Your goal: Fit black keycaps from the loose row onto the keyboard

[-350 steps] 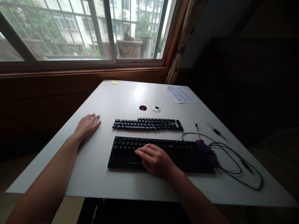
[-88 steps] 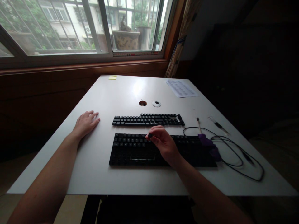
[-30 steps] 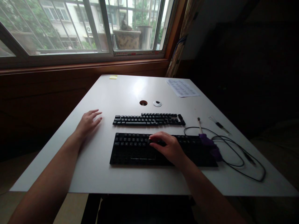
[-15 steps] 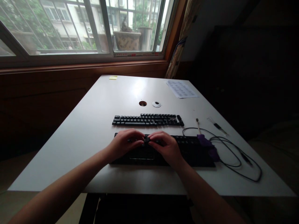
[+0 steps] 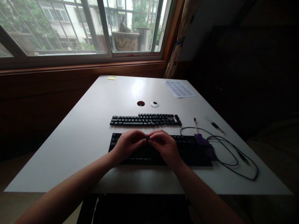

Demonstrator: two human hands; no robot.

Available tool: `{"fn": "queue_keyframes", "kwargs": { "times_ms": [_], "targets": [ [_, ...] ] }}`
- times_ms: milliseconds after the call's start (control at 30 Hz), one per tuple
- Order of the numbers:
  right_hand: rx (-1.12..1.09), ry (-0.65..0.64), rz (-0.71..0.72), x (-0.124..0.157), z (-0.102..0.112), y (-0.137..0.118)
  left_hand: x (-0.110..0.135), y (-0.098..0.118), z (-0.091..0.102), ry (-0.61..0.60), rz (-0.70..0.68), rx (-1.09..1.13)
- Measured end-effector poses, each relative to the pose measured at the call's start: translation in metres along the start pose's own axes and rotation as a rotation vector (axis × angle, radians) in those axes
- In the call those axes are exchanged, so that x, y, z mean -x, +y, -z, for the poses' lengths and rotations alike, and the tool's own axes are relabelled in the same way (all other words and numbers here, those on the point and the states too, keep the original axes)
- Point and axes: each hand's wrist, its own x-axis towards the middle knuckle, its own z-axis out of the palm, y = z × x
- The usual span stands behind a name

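Observation:
A small black keycap [image 5: 147, 137] is pinched between the fingertips of both hands, above the black keyboard [image 5: 187, 152]. My left hand [image 5: 129, 141] holds it from the left, thumb and fingers closed. From the other side my right hand [image 5: 164, 143] grips it the same way. Keys show along the keyboard's upper left corner and upper right; its front part looks dark and my hands hide the middle. Just behind lie rows of loose black keycaps [image 5: 144, 120], lined up in keyboard order on the white table [image 5: 70, 149].
A purple cloth [image 5: 203, 141] lies on the keyboard's right end, beside a small brush [image 5: 195, 123]. The black cable [image 5: 235, 161] loops to the right, near a wire keycap puller [image 5: 217, 127]. Farther back are a round hole [image 5: 140, 103], its white cover [image 5: 154, 104] and printed sheets [image 5: 179, 89].
Both hands have shifted slightly, and the keycap between them appears a little higher and turned. More of the keyboard's left end shows. The whole view has drifted slightly.

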Motion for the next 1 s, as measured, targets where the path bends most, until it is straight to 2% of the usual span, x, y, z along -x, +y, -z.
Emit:
{"fn": "queue_keyframes", "kwargs": {
  "times_ms": [167, 300, 400, 567, 667, 733, 867, 1000],
  "targets": [
    [0.108, -0.031, 0.074, -0.004, 0.008, -0.006, 0.005, -0.003, 0.005, 0.013, -0.022, -0.051],
    [0.253, 0.009, 0.086, -0.008, 0.033, -0.016, 0.007, -0.009, 0.012, 0.047, -0.041, -0.179],
    [0.480, 0.126, 0.022, -0.002, 0.065, -0.021, 0.007, -0.012, 0.012, 0.049, -0.059, -0.214],
    [1.030, 0.284, -0.036, 0.021, 0.132, -0.012, 0.009, -0.015, 0.007, 0.017, -0.123, -0.236],
    [1.297, 0.280, -0.099, 0.039, 0.170, 0.005, 0.010, -0.017, 0.005, 0.000, -0.151, -0.251],
    [1.393, 0.250, -0.163, 0.050, 0.187, 0.017, 0.010, -0.018, 0.004, -0.002, -0.158, -0.249],
    [1.367, 0.198, -0.230, 0.060, 0.200, 0.028, 0.010, -0.018, 0.004, -0.012, -0.160, -0.250],
    [1.319, 0.230, -0.183, 0.054, 0.183, 0.018, 0.010, -0.019, 0.003, -0.030, -0.148, -0.252]
  ]
}}
